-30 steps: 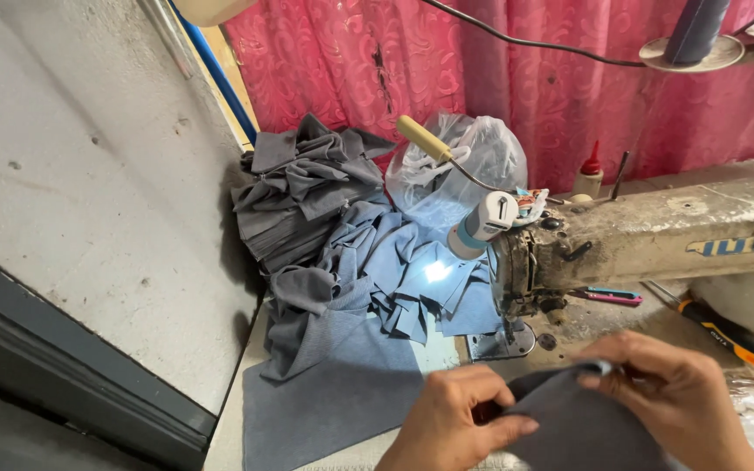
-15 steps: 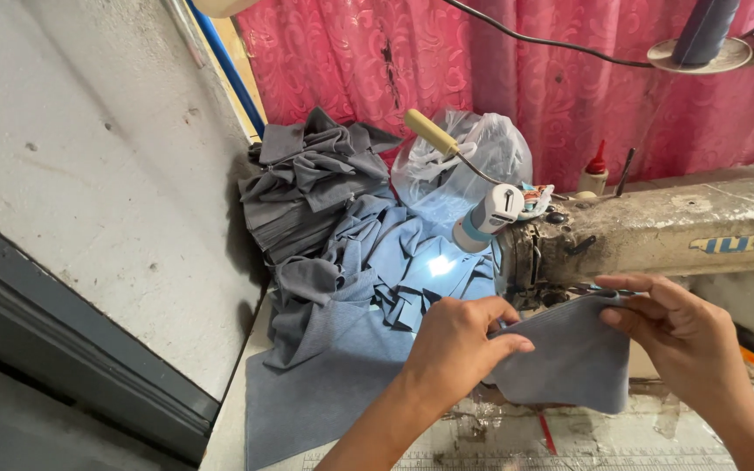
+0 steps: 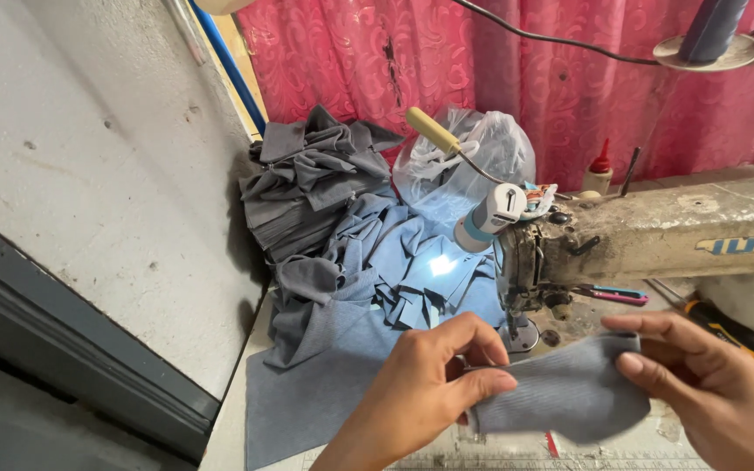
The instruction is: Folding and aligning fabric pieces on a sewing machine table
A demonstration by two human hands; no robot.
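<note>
A small grey ribbed fabric piece [image 3: 569, 392] is stretched between both hands in the lower middle of the head view. My left hand [image 3: 434, 375] pinches its left end between thumb and fingers. My right hand [image 3: 709, 384] grips its right end, fingers curled over the top edge. The piece hangs just in front of the needle area [image 3: 521, 327] of an old cream sewing machine [image 3: 656, 235]. A small lamp [image 3: 490, 218] on the machine shines on blue-grey cloth behind.
A heap of grey and blue-grey cut pieces [image 3: 333, 227] lies at the left of the machine, beside a grey wall [image 3: 89, 174]. A clear plastic bag [image 3: 464, 166], snips [image 3: 613, 294] and an orange-handled screwdriver [image 3: 730, 331] sit near the machine. Pink curtain [image 3: 482, 61] behind.
Both hands have risen and spread the grey piece out flat; it now sits folded over lower and narrower between them than half a second ago.
</note>
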